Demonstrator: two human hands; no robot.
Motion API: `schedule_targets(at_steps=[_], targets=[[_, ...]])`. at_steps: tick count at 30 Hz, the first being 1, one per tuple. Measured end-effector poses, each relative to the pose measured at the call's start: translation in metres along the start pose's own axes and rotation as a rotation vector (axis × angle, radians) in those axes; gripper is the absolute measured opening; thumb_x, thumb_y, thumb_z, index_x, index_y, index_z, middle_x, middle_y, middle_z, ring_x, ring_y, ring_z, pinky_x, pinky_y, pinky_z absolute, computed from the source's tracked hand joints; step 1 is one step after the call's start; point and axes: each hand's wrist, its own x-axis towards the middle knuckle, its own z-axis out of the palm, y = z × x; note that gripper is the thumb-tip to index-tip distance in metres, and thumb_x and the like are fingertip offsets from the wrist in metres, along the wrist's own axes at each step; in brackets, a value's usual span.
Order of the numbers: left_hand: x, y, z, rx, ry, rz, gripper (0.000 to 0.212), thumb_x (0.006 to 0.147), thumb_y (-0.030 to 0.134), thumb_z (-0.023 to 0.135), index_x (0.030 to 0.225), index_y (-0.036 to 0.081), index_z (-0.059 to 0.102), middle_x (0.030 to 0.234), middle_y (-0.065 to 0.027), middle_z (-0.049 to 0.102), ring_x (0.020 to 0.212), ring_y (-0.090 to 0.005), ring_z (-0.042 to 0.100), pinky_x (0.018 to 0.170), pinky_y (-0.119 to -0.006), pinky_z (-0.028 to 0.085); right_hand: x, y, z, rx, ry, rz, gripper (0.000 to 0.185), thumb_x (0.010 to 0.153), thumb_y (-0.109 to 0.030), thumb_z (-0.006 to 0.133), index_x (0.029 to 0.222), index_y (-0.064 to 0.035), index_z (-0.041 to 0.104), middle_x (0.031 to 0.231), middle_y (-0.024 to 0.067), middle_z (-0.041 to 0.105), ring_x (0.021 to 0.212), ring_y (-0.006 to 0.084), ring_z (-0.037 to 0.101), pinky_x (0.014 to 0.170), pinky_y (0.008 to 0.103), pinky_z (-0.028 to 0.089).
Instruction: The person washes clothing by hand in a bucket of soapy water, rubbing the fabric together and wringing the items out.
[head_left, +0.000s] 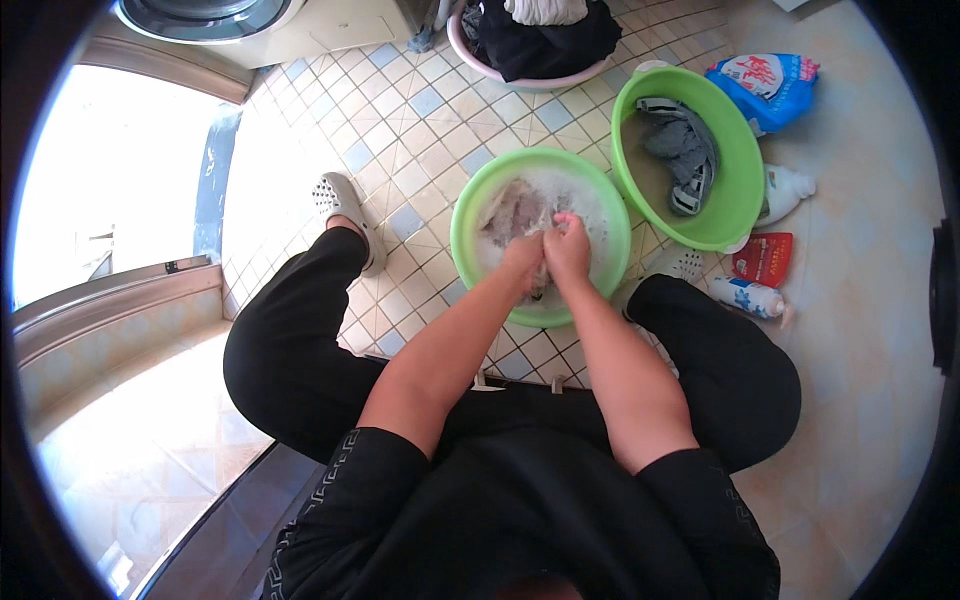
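A round green plastic basin (459, 225) stands on the tiled floor between my feet, holding sudsy water and a wet, brownish-grey cloth (525, 212). My left hand (523, 257) and my right hand (567, 246) meet over the near part of the suds, side by side. Both are closed on a wet, light-coloured part of the cloth, which shows between and below them. The right thumb or a finger sticks up a little. Foam hides much of the cloth.
Right of the basin, a green oval tub (739, 180) holds dark grey clothing (679, 146) in murky water. Beside it lie a blue detergent bag (772, 90), a white bottle (784, 193), a red pouch (763, 259) and a white-blue bottle (750, 296). A pink laundry basin (525, 81) and front-loading washing machine (337, 34) stand beyond.
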Motion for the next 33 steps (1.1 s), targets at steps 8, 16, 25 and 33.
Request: schedule_targets(at_steps=[8,16,25,33], targets=[[-0.016,0.039,-0.029,-0.258,-0.046,-0.057,0.028,0.093,0.021,0.042,0.088,0.005,0.064,0.084,-0.0142,0.066,0.071,-0.0293,0.065,0.064,-0.048,0.054,-0.044,-0.02,0.039,-0.025,0.009,-0.206,0.02,0.081,-0.019,0.057,0.1,-0.0121,0.06,0.085,0.0144,0.069,0.082,0.0381,0.065,0.075,0.0466,0.051],[-0.014,0.025,0.01,0.079,0.203,0.125,0.025,0.093,0.02,0.044,0.094,0.002,0.061,0.089,-0.0196,0.065,0.08,-0.0339,0.065,0.076,-0.051,0.052,0.05,0.03,0.004,-0.007,0.424,0.078,0.031,0.087,-0.026,0.061,0.11,-0.0046,0.06,0.097,0.0205,0.068,0.091,0.0384,0.065,0.082,0.046,0.05],[0.006,0.022,-0.008,1.091,0.551,0.518,0.023,0.089,0.019,0.051,0.105,0.002,0.054,0.091,-0.0269,0.066,0.084,-0.0475,0.065,0.078,-0.055,0.05,0.027,0.052,0.037,-0.46,0.015,-0.444,0.039,0.084,-0.027,0.069,0.116,-0.008,0.056,0.102,0.0171,0.057,0.097,0.0393,0.057,0.083,0.0481,0.046],[0.049,0.022,-0.032,1.382,0.211,0.387,0.022,0.082,0.014,0.062,0.097,-0.002,0.064,0.093,-0.0275,0.067,0.089,-0.0436,0.066,0.082,-0.051,0.052,0.08,0.048,0.048,-0.683,-0.461,-0.201,0.021,0.082,-0.02,0.063,0.095,-0.0038,0.067,0.094,0.0235,0.067,0.092,0.0427,0.064,0.082,0.0514,0.051]])
